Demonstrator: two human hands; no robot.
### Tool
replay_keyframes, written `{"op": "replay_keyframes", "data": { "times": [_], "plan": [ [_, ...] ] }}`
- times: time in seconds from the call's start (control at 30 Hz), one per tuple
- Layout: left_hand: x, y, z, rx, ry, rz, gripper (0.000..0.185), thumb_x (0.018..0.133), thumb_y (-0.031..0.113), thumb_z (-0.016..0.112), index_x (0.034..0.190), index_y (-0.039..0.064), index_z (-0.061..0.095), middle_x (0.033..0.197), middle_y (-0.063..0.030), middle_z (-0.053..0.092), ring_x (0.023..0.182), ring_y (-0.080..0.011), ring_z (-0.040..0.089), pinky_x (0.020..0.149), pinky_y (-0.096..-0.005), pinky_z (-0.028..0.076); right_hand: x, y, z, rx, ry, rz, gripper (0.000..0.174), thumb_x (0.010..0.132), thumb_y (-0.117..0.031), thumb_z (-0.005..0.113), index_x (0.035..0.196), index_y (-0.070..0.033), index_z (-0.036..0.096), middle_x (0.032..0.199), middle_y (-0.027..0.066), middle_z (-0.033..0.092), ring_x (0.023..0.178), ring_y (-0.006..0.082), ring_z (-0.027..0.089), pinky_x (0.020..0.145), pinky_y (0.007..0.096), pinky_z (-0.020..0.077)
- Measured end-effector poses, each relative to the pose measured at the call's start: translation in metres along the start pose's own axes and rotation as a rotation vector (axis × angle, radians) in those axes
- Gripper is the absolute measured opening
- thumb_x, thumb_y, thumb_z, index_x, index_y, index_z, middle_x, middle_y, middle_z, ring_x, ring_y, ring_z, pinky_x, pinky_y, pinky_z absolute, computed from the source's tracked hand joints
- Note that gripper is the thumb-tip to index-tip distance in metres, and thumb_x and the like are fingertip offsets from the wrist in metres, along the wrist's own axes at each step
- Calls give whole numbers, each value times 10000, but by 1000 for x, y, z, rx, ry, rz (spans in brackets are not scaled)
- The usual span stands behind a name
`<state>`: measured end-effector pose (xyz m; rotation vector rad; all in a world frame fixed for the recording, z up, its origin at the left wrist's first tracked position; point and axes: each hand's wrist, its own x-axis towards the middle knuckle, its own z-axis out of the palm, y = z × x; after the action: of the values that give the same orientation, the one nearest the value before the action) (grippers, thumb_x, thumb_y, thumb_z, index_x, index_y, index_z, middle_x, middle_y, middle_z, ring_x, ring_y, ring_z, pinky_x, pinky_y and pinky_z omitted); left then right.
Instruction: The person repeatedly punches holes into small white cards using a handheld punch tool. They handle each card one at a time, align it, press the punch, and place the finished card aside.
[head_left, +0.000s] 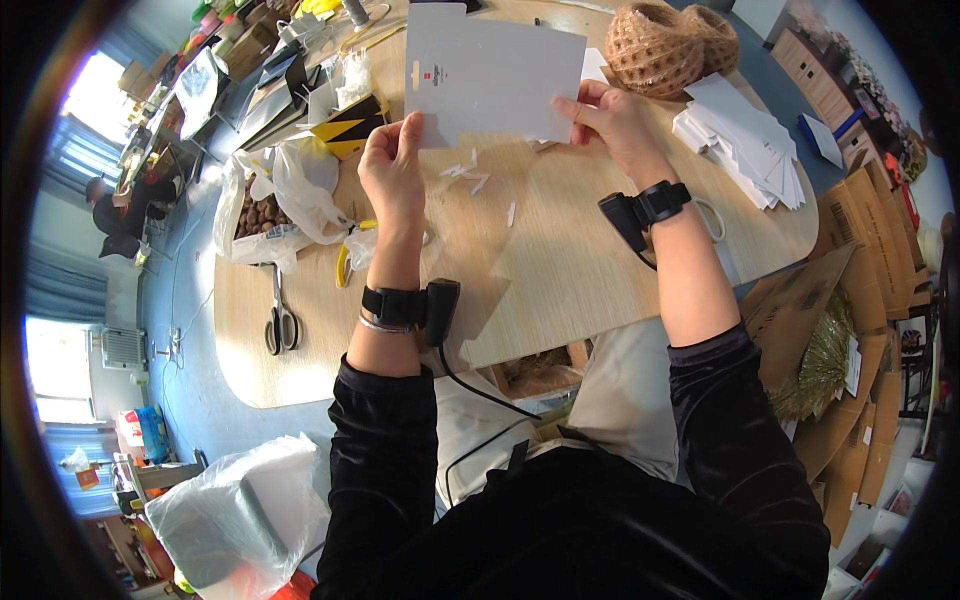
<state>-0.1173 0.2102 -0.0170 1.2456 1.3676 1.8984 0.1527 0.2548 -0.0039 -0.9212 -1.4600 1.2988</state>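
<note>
A flat white card (499, 86) with a small printed mark and a hanging slot is held up over the far side of the table. My left hand (395, 157) pinches its lower left corner between thumb and fingers. On the lower right edge, my right hand (611, 124) grips the card the same way. Several small white strips (474, 178) lie on the wooden tabletop (555, 262) below it. A stack of similar white cards (742, 142) is fanned out to the right of my right hand. Part of another white sheet shows behind the held card.
Two balls of brown twine (652, 49) sit at the far right. At left are scissors (280, 322), yellow-handled pliers (345, 259) and a plastic bag (289, 199) around a box of brown round pieces (261, 215). Cardboard (799, 315) leans beside the table. A person (124, 210) sits far left.
</note>
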Motion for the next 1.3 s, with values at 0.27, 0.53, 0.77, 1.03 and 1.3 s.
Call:
{"op": "replay_keyframes", "data": {
  "times": [0.27,0.53,0.77,1.03,1.3],
  "plan": [
    [0,5,-2,-112,0,-61,294,1049,329,516,1079,51,608,883,-11,627,605,-39,529,486,-178,287,6,-2,0,349,175,-200,249,943,-219,661,1017,17,636,916,111,705,805,211,723,724,294,591],
    [-3,7,1,-113,-37,-93,240,1048,264,527,1067,40,610,878,2,609,636,-39,524,543,-172,336,10,-7,-27,570,917,-404,325,1030,-202,464,1057,121,484,945,257,685,861,303,722,797,343,620],
    [-7,9,2,-67,-75,-74,234,1047,258,530,1049,43,621,732,20,574,617,-24,498,519,-164,296,18,-2,-49,818,1189,-304,367,1063,-326,377,1141,32,399,990,226,622,778,303,676,762,402,630],
    [-6,4,4,-77,-71,-28,221,1040,226,535,1043,19,613,969,-24,652,626,-61,538,562,-187,378,19,22,-42,612,598,87,298,995,-363,571,854,-101,591,837,108,715,724,213,693,632,303,553],
    [-7,4,4,-49,-111,43,234,1039,222,541,1003,8,628,890,-14,636,635,-49,556,565,-194,379,27,40,-38,-274,726,-157,207,839,-175,761,935,-20,663,859,43,696,789,124,623,742,260,510]
  ]
}}
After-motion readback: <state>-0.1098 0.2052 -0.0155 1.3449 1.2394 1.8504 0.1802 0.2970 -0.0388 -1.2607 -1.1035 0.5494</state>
